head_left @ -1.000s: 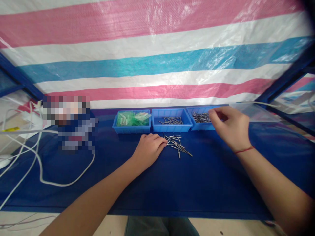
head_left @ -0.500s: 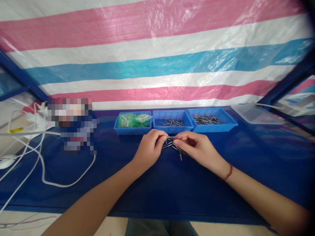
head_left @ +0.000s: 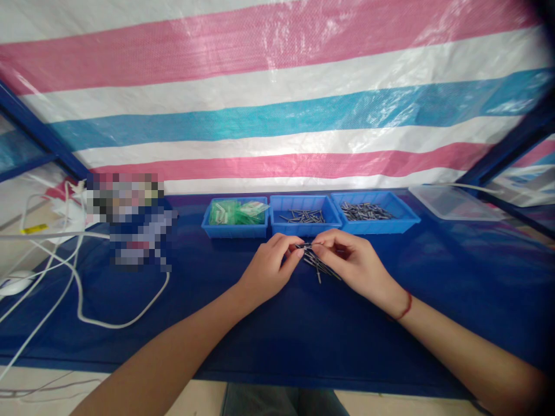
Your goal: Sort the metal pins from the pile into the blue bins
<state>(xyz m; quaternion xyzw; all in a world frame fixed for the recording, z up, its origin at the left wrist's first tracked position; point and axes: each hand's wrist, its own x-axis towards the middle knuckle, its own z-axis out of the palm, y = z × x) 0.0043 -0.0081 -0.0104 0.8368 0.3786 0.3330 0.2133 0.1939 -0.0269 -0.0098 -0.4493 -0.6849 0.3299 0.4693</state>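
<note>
Over a small pile of blind rivets on the blue tabletop, my two hands meet almost fingertip to fingertip. My left hand pinches a rivet between thumb and forefinger. The thumb and forefinger of my right hand are closed at the other end of what looks like the same rivet; fingers partly hide it. Part of the pile lies under both hands. Just behind them stand a blue bin with some rivets and, to its right, another blue bin with many more.
A third blue bin at the left holds small green plastic packets. White cables loop over the left of the table, near a blurred-out item. A clear plastic lid lies at the back right, before a striped sheet.
My left hand has shifted slightly right and down, closer to my right hand, and now covers the left part of the rivet pile. My right hand has barely moved.
</note>
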